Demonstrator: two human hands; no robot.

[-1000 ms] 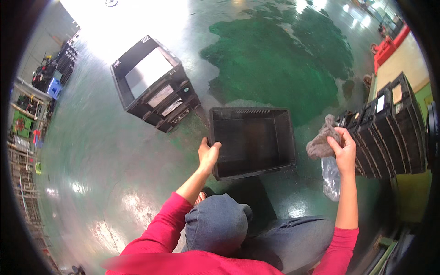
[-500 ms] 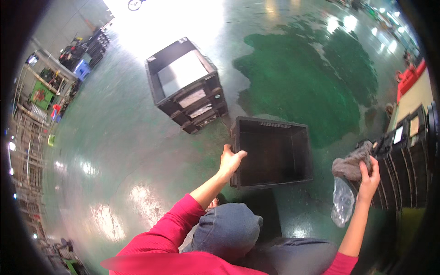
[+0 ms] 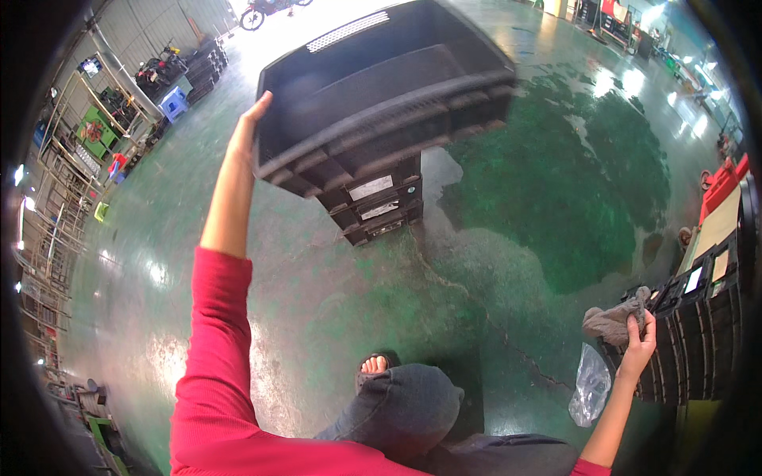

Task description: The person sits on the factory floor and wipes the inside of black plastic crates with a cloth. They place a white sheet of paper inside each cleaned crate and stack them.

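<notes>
A black plastic crate (image 3: 381, 87) hangs raised and tilted in front of me, with its inside partly toward me. My left hand (image 3: 258, 111) grips its left end, the thumb over the rim and the other fingers hidden behind the wall. Below and behind it stands a stack of black crates (image 3: 373, 208) with white labels, its top covered by the lifted one. Off to the right, my right hand (image 3: 637, 349) is closed on a crumpled grey-brown rag (image 3: 617, 320). A clear plastic bag (image 3: 590, 387) shows just beneath that rag.
Several stacked black crates (image 3: 690, 341) stand close by my right arm. A dark wet patch (image 3: 563, 174) spreads over the green floor (image 3: 317, 301). Shelving racks (image 3: 59, 238) line the far left, near a blue stool (image 3: 175, 104). A motorcycle (image 3: 266, 11) is at the far end.
My left hand has lifted the black crate off the floor, up and away toward the stack, tilting it. My right hand still holds the rag, slightly lower in view.
</notes>
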